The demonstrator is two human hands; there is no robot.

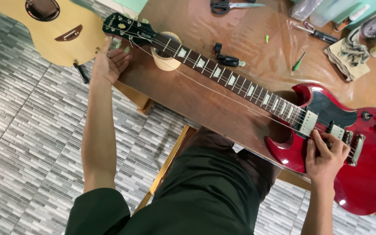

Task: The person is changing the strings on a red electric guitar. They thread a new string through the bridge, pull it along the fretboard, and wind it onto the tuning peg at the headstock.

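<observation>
A red electric guitar (362, 174) lies across the brown table (205, 104), its neck resting on a roll of tape (165, 61). My left hand (109, 64) is at the black headstock (125, 27), fingers by the tuning pegs. A loose string (214, 95) runs slack from the headstock, off the neck, towards the body. My right hand (325, 154) rests on the strings between the pickups and the bridge, fingers pinching there.
An acoustic guitar (48, 30) lies on the tiled floor at the upper left. On the table are scissors (229, 6), a black clip-on tuner (227, 58), a green screwdriver (299, 62), a rag (349, 54) and pliers (316, 32).
</observation>
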